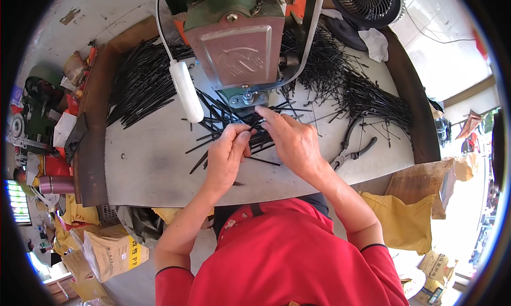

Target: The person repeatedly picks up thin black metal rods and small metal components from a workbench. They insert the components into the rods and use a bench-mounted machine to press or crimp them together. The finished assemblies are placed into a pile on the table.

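Just below the head of a green and brown press machine (237,50), both hands work close together. My left hand (226,151) is closed, thumb and forefinger pinched on a thin black rod. Beside it, my right hand (295,143) has its fingers bent together and its forefinger reaching toward the metal tool fitting (248,98). What those right fingers hold is hidden from above. Loose black rods (213,111) lie criss-crossed under and around both hands. To the right of my right hand, pliers (348,149) rest with their handles spread.
Large heaps of black rods lie at the left (143,82) and right (367,87) of the metal worktop (149,173). A white lamp (186,93) hangs left of the machine. Raised wooden borders (90,141) edge the table. A black fan (367,5) stands at back right.
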The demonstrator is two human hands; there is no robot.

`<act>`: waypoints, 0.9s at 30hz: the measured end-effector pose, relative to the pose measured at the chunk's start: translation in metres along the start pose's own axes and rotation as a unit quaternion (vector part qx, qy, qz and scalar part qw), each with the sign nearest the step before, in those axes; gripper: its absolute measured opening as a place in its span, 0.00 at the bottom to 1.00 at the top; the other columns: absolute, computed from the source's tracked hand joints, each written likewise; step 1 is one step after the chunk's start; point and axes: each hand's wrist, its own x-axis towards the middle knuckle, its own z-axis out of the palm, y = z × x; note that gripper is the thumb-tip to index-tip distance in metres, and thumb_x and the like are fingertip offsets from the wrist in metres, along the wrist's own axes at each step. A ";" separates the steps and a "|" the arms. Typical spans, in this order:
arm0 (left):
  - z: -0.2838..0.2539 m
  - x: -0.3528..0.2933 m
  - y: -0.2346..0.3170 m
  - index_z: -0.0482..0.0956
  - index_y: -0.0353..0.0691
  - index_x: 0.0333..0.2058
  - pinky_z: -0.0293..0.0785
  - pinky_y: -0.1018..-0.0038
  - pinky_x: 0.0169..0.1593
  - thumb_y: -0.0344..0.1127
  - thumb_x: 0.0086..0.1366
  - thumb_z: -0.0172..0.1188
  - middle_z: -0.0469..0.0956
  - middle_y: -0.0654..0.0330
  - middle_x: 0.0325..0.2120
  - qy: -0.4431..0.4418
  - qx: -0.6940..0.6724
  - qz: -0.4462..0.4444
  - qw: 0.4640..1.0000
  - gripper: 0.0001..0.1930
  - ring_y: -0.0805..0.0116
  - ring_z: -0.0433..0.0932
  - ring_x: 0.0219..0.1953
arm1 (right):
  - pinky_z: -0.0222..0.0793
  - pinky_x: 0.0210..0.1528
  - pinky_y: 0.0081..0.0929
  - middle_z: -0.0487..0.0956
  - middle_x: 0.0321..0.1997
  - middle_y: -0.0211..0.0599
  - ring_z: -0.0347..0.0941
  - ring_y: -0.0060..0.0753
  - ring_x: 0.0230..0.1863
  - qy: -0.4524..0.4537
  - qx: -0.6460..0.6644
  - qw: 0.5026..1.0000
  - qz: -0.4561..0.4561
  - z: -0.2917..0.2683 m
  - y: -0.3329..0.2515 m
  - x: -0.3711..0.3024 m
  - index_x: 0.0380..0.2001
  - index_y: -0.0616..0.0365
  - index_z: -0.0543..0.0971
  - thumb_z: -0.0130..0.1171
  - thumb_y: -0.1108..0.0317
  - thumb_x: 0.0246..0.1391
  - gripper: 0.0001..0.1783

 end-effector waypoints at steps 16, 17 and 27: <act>-0.009 0.050 -0.017 0.72 0.37 0.51 0.59 0.91 0.25 0.29 0.64 0.56 0.76 0.65 0.33 0.041 -0.293 -0.131 0.946 0.16 0.85 0.67 0.26 | 0.69 0.21 0.39 0.79 0.22 0.37 0.76 0.44 0.20 -0.028 -0.084 0.992 0.086 0.026 0.003 0.013 0.43 0.47 0.76 0.57 0.64 0.54 0.12; -0.008 0.050 -0.017 0.72 0.36 0.51 0.58 0.91 0.24 0.28 0.63 0.57 0.76 0.64 0.33 0.037 -0.303 -0.132 0.943 0.17 0.85 0.67 0.26 | 0.69 0.20 0.38 0.79 0.22 0.37 0.75 0.44 0.19 -0.022 -0.092 0.992 0.083 0.026 0.002 0.012 0.43 0.47 0.76 0.57 0.65 0.54 0.13; -0.010 0.027 0.001 0.74 0.35 0.47 0.66 0.86 0.31 0.29 0.64 0.55 0.78 0.63 0.30 0.019 -0.257 -0.160 0.953 0.13 0.82 0.70 0.27 | 0.67 0.18 0.34 0.78 0.22 0.38 0.74 0.40 0.17 0.038 -0.042 0.998 0.020 0.026 0.001 0.012 0.49 0.49 0.74 0.59 0.71 0.52 0.19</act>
